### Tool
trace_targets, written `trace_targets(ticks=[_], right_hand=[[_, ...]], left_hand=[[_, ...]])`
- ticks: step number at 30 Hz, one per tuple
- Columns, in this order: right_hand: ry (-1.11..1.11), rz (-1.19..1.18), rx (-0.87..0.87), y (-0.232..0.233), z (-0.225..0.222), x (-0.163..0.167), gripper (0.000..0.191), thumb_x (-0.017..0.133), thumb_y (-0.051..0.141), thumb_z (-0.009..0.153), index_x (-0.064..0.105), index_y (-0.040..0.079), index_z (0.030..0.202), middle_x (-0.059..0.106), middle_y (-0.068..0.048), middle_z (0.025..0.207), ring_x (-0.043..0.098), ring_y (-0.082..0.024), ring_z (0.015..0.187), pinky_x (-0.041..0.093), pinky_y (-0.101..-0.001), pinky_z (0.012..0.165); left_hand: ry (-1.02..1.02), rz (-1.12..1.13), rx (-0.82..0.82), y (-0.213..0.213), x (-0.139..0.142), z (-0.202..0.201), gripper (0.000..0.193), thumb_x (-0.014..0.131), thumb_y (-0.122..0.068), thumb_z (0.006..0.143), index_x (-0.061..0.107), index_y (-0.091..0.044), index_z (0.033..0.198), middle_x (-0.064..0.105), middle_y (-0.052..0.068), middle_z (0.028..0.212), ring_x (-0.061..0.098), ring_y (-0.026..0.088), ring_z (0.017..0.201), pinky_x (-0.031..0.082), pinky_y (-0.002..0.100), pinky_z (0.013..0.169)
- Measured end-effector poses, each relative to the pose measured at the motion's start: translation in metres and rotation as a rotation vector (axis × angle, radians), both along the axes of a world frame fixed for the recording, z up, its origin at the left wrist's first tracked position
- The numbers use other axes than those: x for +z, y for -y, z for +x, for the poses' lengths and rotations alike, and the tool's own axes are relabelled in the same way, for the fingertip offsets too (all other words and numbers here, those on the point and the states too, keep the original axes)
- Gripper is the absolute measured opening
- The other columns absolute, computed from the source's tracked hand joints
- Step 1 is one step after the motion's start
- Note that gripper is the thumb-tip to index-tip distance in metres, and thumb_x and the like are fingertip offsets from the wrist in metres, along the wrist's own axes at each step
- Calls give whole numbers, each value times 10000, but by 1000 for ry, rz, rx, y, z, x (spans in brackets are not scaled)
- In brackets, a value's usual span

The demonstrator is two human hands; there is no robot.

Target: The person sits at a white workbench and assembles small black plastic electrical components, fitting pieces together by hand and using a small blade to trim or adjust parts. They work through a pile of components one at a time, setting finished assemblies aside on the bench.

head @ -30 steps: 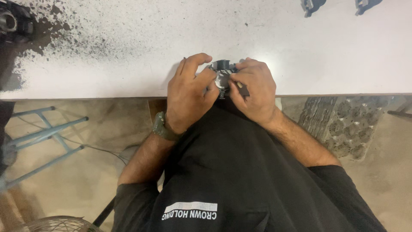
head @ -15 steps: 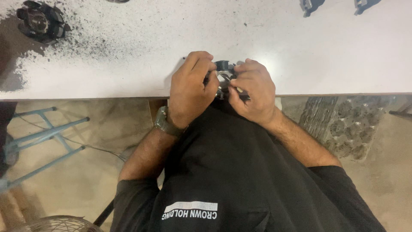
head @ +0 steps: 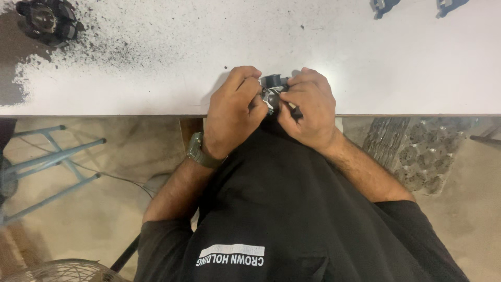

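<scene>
Both of my hands meet at the near edge of a white table (head: 313, 47), closed around one small dark metal part (head: 272, 87) with a shiny round piece in it. My left hand (head: 233, 112), a green watch on its wrist, grips the part from the left. My right hand (head: 306, 109) pinches it from the right, fingers curled over it. Most of the part is hidden by my fingers.
A black round metal component (head: 46, 21) lies at the table's far left in a patch of dark dust. Two small dark parts (head: 381, 6) sit at the far edge, right. Below the table edge are a blue metal frame (head: 47, 162), a fan guard (head: 62, 271) and a floor grate (head: 417, 156).
My hands stay closed on the small part with slight finger shifts. The view has tilted a little, so the black component at top left shows more fully.
</scene>
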State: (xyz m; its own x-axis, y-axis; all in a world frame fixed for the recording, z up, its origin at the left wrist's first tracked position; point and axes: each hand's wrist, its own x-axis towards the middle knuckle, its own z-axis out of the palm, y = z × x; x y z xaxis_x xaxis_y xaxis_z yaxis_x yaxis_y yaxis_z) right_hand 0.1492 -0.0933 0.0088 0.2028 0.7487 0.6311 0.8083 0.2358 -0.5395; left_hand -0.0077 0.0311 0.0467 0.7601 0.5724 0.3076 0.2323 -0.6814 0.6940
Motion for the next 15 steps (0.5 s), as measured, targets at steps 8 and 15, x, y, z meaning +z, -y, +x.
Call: trace_targets(ticks=[8,15], right_hand=[[61,19,39,-2,-1,-1,346,838,-42,782,634,51,1046,638,-107,999,656,-329,1062,549,-526,992],[109,-20,31,-3,-2,2,386,832,-58,758,652,43,1084,636,-120,1029,630,-334,1065,530,-545,1030]], left_hand=[[20,-3,3,2,-5,-3,148,699,44,840,637,-18,959,643,114,1239,685,292,971,571,397,788],[18,13,-21,7,-4,-4,177,709,33,842,657,-17,1003,636,112,1233,678,301,971,565,398,791]])
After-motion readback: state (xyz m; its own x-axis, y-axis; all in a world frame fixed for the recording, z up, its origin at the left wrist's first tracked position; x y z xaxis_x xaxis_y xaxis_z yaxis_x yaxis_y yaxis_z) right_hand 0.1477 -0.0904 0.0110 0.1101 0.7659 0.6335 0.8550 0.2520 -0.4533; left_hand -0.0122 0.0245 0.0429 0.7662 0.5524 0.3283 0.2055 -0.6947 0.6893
